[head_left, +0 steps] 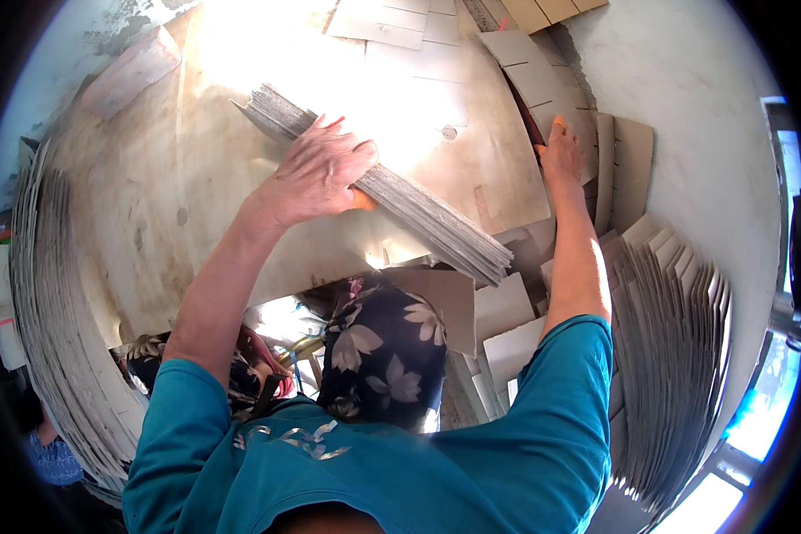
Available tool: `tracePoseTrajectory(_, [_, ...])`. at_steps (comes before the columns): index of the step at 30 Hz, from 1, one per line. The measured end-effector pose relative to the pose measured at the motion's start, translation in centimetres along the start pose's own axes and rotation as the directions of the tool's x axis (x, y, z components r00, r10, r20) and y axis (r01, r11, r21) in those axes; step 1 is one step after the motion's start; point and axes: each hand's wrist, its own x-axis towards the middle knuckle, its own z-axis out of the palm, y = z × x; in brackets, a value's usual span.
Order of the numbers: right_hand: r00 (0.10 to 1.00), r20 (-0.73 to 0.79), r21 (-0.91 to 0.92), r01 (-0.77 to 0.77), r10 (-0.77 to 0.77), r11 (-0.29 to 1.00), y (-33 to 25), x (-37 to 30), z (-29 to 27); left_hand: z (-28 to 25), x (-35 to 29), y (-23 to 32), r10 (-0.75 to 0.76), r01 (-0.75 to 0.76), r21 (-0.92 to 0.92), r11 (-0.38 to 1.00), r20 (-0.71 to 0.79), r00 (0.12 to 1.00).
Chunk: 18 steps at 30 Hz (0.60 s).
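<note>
Pale plywood tabletop [125, 240], washed out by glare toward its far side, spreads under the hands beside a whitewashed wall [694, 98]. Slanting above it, from upper left to lower right, is a bundle of thin grey cardboard strips [440, 227], seen along its layered edges, its lower right end reaching past the near edge of the wood. The left hand [325, 173] grasps this bundle around its upper middle, knuckles up, with an orange covering on the thumb. The right hand [563, 160] is at the right side of the tabletop, fingers against slit cardboard sheets [527, 76]; I cannot tell whether it grips them or only touches them. An orange cap covers one of its fingertips. More slit grey sheets [378, 25] lie at the far edge, and a pale, pinkish block [133, 73] rests at the far left. Tall stacks of cardboard stand on both flanks, a left stack [58, 294] and a fanned right stack [667, 365]. Nearest are a teal shirt [365, 472] and dark floral cloth [383, 356] over a knee, with loose cardboard pieces [505, 307] just beside it
</note>
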Motion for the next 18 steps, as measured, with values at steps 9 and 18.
tracePoseTrajectory(9, [0.944,-0.247,0.028,0.232,-0.218,0.972,3.4,2.1,-0.9,-0.3,0.0,0.2,0.002,-0.003,0.045,0.999,0.030,1.000])
tracePoseTrajectory(18, [0.830,-0.520,0.148,0.323,-0.205,0.935,-2.2,-3.8,-13.9,-0.9,-0.1,0.9,0.006,-0.007,-0.044,0.999,-0.039,0.999])
